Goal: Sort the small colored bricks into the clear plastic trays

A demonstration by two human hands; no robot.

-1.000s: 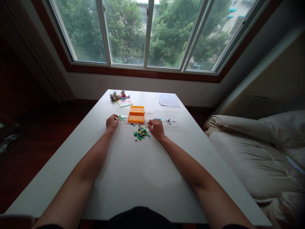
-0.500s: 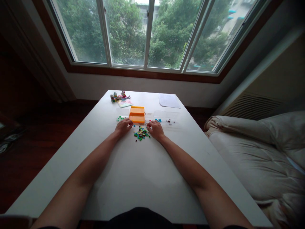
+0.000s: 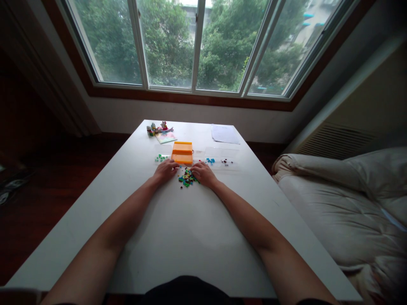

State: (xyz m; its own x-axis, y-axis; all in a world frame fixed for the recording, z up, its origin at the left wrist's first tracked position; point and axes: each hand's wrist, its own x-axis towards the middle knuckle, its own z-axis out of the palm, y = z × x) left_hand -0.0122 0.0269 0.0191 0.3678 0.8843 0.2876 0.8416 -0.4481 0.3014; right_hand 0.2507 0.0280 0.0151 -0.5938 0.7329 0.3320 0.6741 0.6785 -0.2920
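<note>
A loose pile of small toy building bricks, green, blue, yellow and dark, lies on the white table between my hands. My left hand rests at the pile's upper left, its fingertips curled together beside a small blue brick; what they hold, if anything, is too small to make out. Reaching over the pile's right edge, my right hand has its fingers stretched out and touching or just above the bricks. Behind my hands, an orange plastic box stands opened out. Green bricks lie behind my left hand, blue bricks behind my right.
Dark pieces lie farther right, by a clear plastic tray. At the table's far end are small toy figures, a colourful booklet and white paper sheets. A pale sofa stands to the right.
My right hand has moved left onto the pile, its fingers stretching out. My left hand has shifted slightly right, toward the small blue brick.
</note>
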